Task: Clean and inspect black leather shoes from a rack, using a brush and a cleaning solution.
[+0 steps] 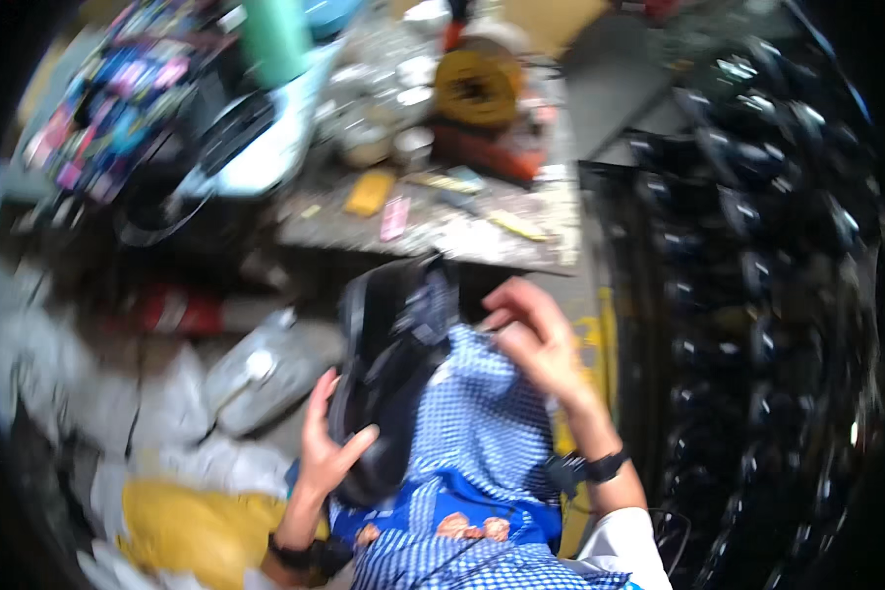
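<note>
A black shoe [383, 374] stands tilted over my lap, its laced opening facing away from my left side. My left hand [329, 442] grips it near the lower end, thumb on the upper and fingers along the outer side. Just right of the shoe, my right hand [541, 339] is raised with fingers curled toward the thumb, apart from the shoe. Motion blur hides what its fingertips pinch, if anything. A blue-and-white checked apron [487, 393] lies beneath both hands.
Rows of shiny black shoes [747, 285] fill the rack at right. Ahead is a worn workbench [334, 221] with a yellow tape roll [477, 88], a yellow block [370, 193] and a pink piece [394, 218]. Plastic bags [265, 379] and a yellow sack [202, 526] lie at left.
</note>
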`<act>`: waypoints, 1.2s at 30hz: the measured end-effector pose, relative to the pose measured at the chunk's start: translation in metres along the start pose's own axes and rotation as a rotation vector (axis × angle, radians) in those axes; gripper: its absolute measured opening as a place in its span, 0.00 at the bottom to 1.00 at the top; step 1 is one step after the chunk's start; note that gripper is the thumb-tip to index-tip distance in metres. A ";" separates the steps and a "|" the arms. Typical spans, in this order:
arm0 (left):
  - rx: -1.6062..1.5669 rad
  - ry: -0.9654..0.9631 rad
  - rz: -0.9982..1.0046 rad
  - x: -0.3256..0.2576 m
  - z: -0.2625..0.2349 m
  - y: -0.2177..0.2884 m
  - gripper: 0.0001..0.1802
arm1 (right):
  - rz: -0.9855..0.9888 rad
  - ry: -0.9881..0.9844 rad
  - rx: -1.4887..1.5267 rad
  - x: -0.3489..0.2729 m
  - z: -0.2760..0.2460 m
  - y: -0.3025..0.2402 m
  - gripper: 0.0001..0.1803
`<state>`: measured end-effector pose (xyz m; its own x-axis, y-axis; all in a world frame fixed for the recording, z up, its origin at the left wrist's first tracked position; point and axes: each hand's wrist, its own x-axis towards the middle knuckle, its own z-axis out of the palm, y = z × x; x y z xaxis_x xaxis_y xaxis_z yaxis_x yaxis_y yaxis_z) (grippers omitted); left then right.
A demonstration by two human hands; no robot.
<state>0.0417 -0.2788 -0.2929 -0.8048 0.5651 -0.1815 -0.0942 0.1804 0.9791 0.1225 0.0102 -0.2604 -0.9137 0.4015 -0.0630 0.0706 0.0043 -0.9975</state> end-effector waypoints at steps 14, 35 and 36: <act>-0.345 -0.680 0.372 0.017 0.132 0.107 0.58 | -0.093 0.444 0.581 -0.150 0.015 -0.034 0.40; 0.035 -0.294 0.370 0.072 0.134 -0.053 0.18 | -0.279 1.521 -0.031 -0.208 -0.364 -0.254 0.16; 0.063 -0.267 0.391 0.072 0.130 -0.056 0.18 | -0.258 1.536 0.063 -0.187 -0.363 -0.260 0.18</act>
<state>0.0653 -0.1429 -0.3724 -0.5931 0.7861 0.1742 0.2285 -0.0431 0.9726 0.4203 0.2668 0.0226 0.3760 0.9133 0.1568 -0.0703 0.1969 -0.9779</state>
